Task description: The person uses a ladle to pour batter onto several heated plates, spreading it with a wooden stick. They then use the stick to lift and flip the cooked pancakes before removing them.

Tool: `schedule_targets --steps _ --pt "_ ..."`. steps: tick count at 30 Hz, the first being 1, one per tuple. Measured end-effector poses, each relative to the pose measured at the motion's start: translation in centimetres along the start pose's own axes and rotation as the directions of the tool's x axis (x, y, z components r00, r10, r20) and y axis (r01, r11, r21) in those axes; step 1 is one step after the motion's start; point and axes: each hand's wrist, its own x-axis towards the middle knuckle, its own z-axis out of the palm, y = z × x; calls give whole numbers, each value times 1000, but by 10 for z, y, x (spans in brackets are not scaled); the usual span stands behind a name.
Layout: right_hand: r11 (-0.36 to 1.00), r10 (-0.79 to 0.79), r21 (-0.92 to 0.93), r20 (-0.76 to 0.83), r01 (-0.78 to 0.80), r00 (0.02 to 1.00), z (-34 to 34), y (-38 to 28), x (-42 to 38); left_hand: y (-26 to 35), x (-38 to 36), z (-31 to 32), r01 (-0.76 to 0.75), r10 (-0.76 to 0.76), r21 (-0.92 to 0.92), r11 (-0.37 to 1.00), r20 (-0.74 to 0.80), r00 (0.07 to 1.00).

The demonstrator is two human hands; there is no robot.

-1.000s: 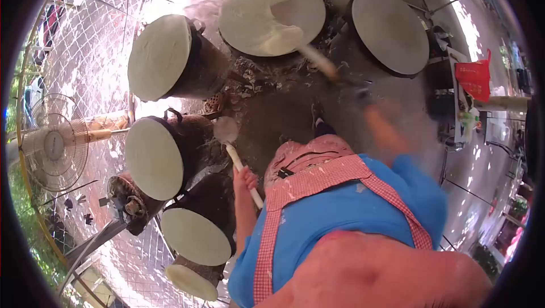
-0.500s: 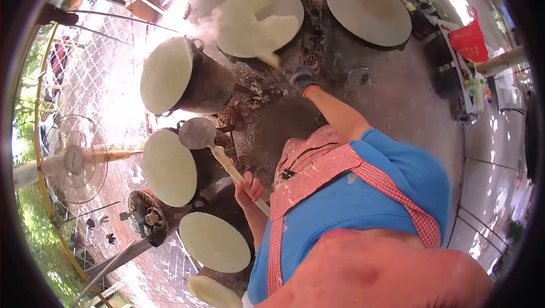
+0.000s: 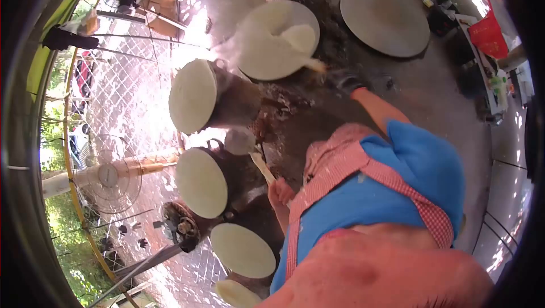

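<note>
Hands both grip tools: gloved right hand (image 3: 342,80) holds a pale wooden spreader (image 3: 306,63) on the round white steaming sheet (image 3: 267,47), left hand (image 3: 280,190) holds a long-handled metal ladle (image 3: 240,141).

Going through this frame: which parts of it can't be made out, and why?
Head view only:
- Right hand: motion-blurred, in a dark glove; its grip on the stick over the steaming round is unclear.
- Left hand: partly hidden by the apron; fingers barely show on the ladle handle.
- Bottom drum: cut off by the frame edge.
- Items by the red bag: too small and warped.
</note>
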Motion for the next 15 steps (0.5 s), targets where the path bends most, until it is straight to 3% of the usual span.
schedule_targets --steps 1,2,3,4,5,7,8,9,10,11,13,14,15 --pt "951 51 308 -101 -18 994 -13 32 22 -2 4 3 -18 18 60 998 3 1000" --pt "804 138 594 -159 -16 978 -33 39 28 -2 12 5 -39 38 -5 999 -111 993" --pt "797 152 604 -142 -36 978 -38 32 38 -3 15 7 -65 46 -69 995 -239 970" --pt "941 120 336 -210 -43 970 -72 0 58 -3 26 10 -59 37 -78 995 -256 966" --pt "998 61 29 -256 -56 965 -89 -13 70 -3 41 13 -40 -14 -173 984 -297 955" --pt "990 50 -133 -9 -50 999 -73 -30 35 -3 54 10 -22 -73 -265 964 -343 937" --pt "990 48 -133 -19 -50 999 -77 -24 48 2 55 -5 63 -108 -141 988 -345 932" --pt "995 97 33 -70 -95 993 -86 -15 69 7 59 -23 145 -139 -8 989 -339 930" --pt "973 131 209 -130 -102 983 -101 -5 111 10 61 -47 185 -177 23 983 -199 964" --pt "921 188 370 -142 -124 972 -111 7 121 5 79 -38 183 -176 24 983 -188 966" --pt "703 342 680 -70 -206 937 -102 18 104 -10 72 -3 161 6 247 955 -563 827" --pt "962 169 253 -270 -100 948 -77 38 152 -11 73 -10 110 -38 137 984 -445 895" --pt "927 256 291 -37 -235 966 -106 29 184 -19 82 -6 113 -44 132 985 -439 898"
